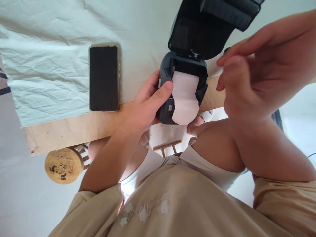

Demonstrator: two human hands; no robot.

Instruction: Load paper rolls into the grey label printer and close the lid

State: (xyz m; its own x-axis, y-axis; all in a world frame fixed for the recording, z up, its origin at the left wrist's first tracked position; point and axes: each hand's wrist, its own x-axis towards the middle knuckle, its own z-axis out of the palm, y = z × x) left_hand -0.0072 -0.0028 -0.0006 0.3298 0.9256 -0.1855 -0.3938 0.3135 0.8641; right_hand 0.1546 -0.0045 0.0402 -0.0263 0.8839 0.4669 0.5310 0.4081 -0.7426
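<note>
Printer (190, 65), lid (199, 34) raised, right of phone (103, 78), clasped by left hand (147, 107); paper (185, 90) inside; right hand (256, 77) farther right, loosely open, empty; step seemingly paper loading; next probably calls for straightening it

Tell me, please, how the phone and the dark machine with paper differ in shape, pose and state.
The phone lies flat on the cloth, untouched; the left hand grips the machine. The phone is a thin, rectangular slab; the machine is bulkier and rounded. The phone's screen is blank; the machine's lid stands open, with white paper in it. Both look mostly black.
</note>
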